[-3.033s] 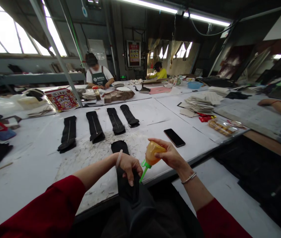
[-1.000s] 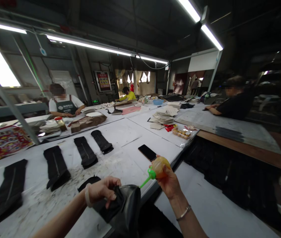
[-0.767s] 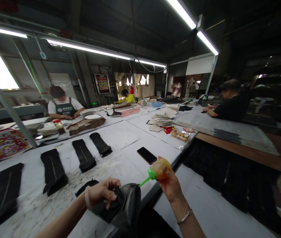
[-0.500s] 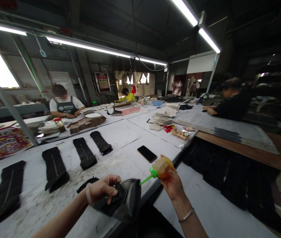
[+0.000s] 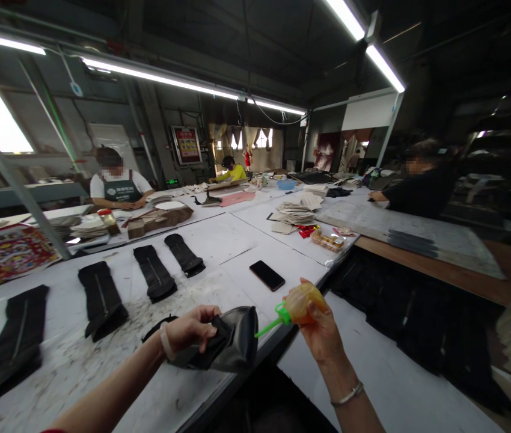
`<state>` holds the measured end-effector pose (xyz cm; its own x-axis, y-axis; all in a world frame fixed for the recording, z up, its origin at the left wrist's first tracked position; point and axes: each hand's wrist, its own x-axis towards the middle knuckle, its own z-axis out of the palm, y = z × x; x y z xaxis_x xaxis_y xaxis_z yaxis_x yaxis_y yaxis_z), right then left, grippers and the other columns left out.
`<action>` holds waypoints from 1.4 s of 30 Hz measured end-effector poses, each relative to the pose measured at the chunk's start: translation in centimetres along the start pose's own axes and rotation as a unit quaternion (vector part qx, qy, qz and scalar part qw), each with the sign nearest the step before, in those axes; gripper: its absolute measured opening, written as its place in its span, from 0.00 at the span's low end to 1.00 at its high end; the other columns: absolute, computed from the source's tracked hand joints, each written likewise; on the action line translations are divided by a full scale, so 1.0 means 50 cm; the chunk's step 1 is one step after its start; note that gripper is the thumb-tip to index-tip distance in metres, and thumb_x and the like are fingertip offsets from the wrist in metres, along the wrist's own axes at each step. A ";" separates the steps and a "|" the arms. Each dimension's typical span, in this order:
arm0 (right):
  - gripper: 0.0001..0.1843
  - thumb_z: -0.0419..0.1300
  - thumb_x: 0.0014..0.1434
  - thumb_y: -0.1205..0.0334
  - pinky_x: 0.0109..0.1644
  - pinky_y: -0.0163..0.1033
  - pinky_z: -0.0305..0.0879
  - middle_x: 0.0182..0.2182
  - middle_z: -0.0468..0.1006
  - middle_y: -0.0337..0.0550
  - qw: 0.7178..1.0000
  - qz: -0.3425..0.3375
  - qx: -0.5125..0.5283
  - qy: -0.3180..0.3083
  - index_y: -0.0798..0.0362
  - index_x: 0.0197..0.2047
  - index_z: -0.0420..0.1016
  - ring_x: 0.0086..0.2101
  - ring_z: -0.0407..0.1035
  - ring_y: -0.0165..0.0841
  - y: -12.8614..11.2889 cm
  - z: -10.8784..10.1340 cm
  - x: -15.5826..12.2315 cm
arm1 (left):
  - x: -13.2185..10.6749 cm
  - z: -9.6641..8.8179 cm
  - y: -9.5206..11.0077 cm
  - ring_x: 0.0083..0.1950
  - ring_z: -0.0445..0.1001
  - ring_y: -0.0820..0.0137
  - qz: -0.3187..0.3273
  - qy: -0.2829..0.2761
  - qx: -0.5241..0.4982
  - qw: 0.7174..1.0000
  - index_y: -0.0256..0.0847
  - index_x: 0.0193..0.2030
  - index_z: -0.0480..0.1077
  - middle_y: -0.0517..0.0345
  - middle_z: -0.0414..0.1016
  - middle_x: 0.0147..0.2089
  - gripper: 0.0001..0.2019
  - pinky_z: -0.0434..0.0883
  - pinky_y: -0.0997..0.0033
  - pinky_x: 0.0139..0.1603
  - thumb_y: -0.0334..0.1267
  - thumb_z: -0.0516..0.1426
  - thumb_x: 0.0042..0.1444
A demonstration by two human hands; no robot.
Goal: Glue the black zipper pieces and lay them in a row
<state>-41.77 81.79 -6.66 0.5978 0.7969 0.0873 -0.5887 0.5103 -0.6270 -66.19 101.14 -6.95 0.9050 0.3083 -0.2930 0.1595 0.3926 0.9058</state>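
My left hand (image 5: 191, 329) is closed on a folded black leather piece (image 5: 231, 346), held up just over the front edge of the white worktable (image 5: 219, 240). My right hand (image 5: 321, 328) grips an orange squeeze bottle (image 5: 304, 302) with a green nozzle (image 5: 270, 323). The nozzle tip points left and touches the leather piece's right edge. Several more black leather pieces (image 5: 102, 297) lie in a row on the table behind my hands.
A black phone (image 5: 267, 275) lies on the table right of centre. Paper stacks (image 5: 295, 213), a snack packet (image 5: 326, 240) and a printed red box (image 5: 5, 252) sit farther back. Three other people work at neighbouring tables. A dark gap and a lower white surface (image 5: 386, 379) lie to my right.
Three seconds ago I looked down with the nozzle pointing down at the piece. Since then the view has lifted and the leather piece and bottle have risen slightly, nozzle staying at its edge.
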 end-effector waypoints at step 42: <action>0.28 0.73 0.47 0.57 0.43 0.44 0.76 0.44 0.76 0.36 0.978 -0.142 0.001 0.152 0.42 0.50 0.70 0.41 0.74 0.36 0.041 0.014 0.029 | 0.016 0.058 0.059 0.17 0.68 0.79 -0.028 0.243 -0.063 0.968 0.39 0.36 0.65 0.67 0.68 0.25 0.21 0.59 0.83 0.14 0.39 0.71 0.40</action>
<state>-42.49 84.21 -7.29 0.8717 0.4895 0.0233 -0.3757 0.6980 -0.6096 -63.83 100.03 -3.62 0.5990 0.6429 -0.4773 0.1260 0.5130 0.8491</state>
